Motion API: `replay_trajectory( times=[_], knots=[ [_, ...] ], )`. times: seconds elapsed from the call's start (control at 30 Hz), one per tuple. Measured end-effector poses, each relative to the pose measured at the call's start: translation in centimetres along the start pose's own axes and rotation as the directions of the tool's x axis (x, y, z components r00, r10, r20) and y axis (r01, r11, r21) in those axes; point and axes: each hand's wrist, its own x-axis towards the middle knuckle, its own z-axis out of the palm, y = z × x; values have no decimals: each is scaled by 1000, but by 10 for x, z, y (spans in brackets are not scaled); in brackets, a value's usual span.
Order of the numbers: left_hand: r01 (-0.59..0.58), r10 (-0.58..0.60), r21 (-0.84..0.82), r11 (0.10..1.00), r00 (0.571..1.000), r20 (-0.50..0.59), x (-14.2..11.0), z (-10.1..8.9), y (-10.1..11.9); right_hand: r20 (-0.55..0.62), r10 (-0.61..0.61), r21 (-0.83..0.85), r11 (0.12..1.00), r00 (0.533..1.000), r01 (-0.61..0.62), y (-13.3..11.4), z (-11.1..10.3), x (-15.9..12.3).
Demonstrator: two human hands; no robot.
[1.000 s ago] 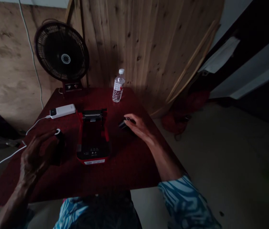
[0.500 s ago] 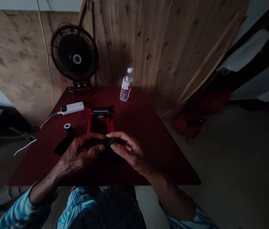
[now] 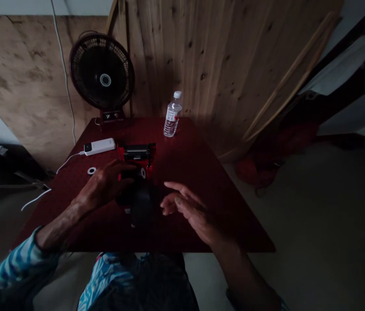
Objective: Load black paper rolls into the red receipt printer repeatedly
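A small red printer (image 3: 136, 152) lies with its lid open in the middle of the dark red table (image 3: 198, 172). My left hand (image 3: 106, 185) is over the printer's front part. Its fingers are curled round a dark roll with a white core (image 3: 142, 173), and a dark strip (image 3: 141, 209) trails from the roll toward me. My right hand (image 3: 185, 207) hovers just right of the strip with its fingers spread and nothing in them. A second dark roll with a white core (image 3: 91, 171) stands on the table left of my left hand.
A white power bank (image 3: 99, 146) with a white cable (image 3: 39, 196) lies left of the printer. A black fan (image 3: 102, 73) and a water bottle (image 3: 172, 115) stand at the table's far edge against wooden boards. Red cloth (image 3: 266, 164) lies on the floor to the right.
Half a second ago both hands pinched the dark roll together above the printer. Now my right hand has let go and drawn back to the right, while my left keeps the roll.
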Motion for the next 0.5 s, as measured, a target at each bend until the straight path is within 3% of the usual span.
replay_trajectory(
  times=[0.1,0.27,0.5],
  knots=[
    [-44,20,187,981,991,131,19,11,1,-155,-13,30,999,988,18,5,-21,6],
    [6,-154,461,888,946,284,43,19,12,-268,-13,48,998,963,27,15,-45,26],
    [16,-193,467,884,923,333,55,29,7,-295,-28,-43,999,955,16,44,-53,52]
  ],
)
